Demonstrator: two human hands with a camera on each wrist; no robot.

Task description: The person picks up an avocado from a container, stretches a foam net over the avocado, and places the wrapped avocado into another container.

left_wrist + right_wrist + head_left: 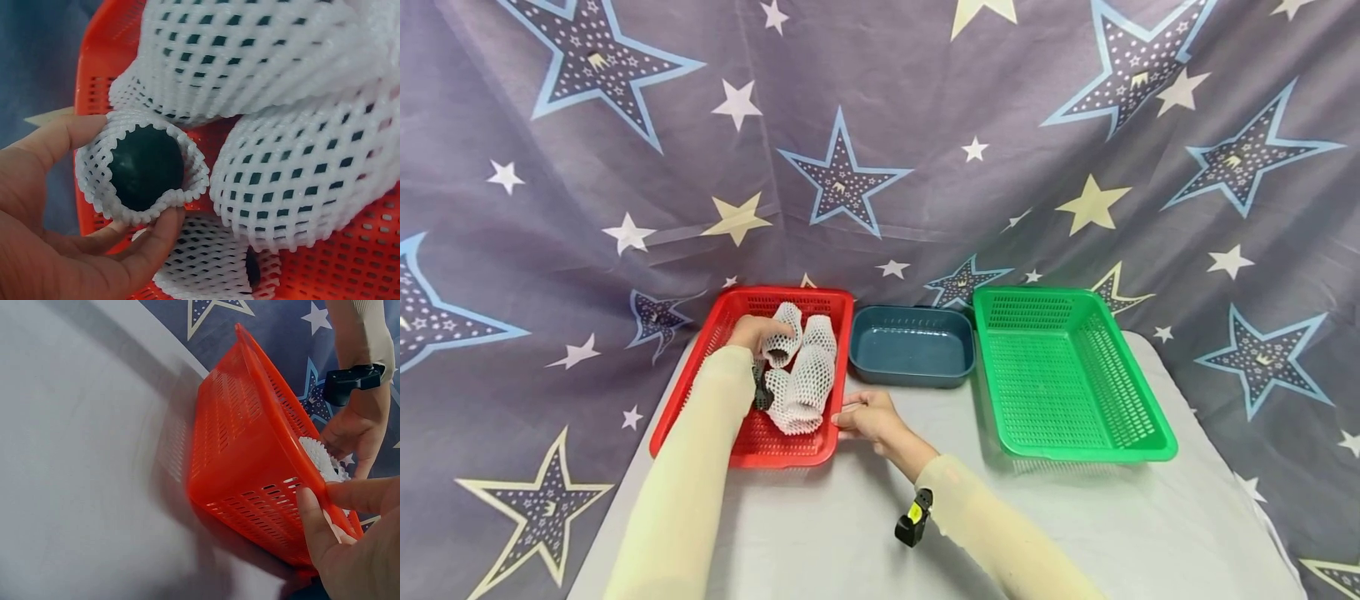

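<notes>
A red plastic basket (767,440) holds several dark green, rounded things in white foam nets (812,379). Over its far part, my left hand (760,332) grips one of these in its net, thumb on one side and fingers on the other. Seen from the left wrist, the smooth dark green end of the gripped thing (147,167) shows through the net's open mouth. Other netted things (300,175) lie close beside and below it. My right hand (874,418) pinches the basket's right rim, with the thumb and a finger on either side of the edge in the right wrist view.
A dark blue oblong dish (913,377) stands just right of the red basket. Further right is a green perforated basket (1052,408). All stand on a white-covered table (842,533), with a grey star-patterned curtain (925,217) hanging close behind.
</notes>
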